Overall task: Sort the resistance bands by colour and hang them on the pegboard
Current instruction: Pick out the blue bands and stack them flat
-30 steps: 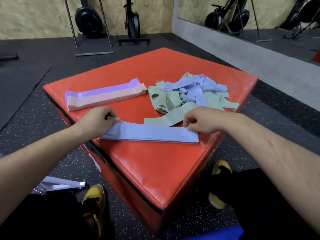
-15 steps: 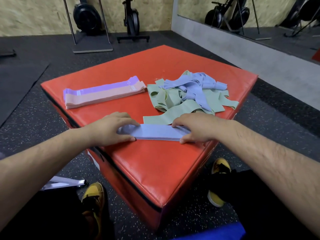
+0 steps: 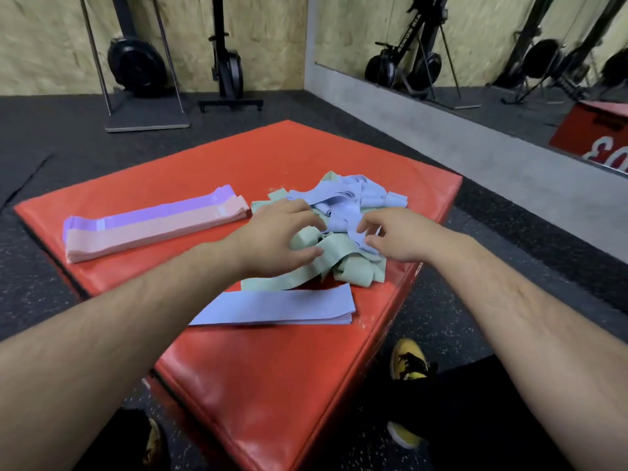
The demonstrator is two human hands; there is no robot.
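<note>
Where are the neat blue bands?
In the head view, the neat blue bands lie on the red box by its right edge, just nearer than the tangled pile.

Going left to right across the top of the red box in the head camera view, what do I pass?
pink and purple band stack → left hand → right hand. Left out: the flat blue stack and the tangled pile, which run across beneath both hands.
</note>
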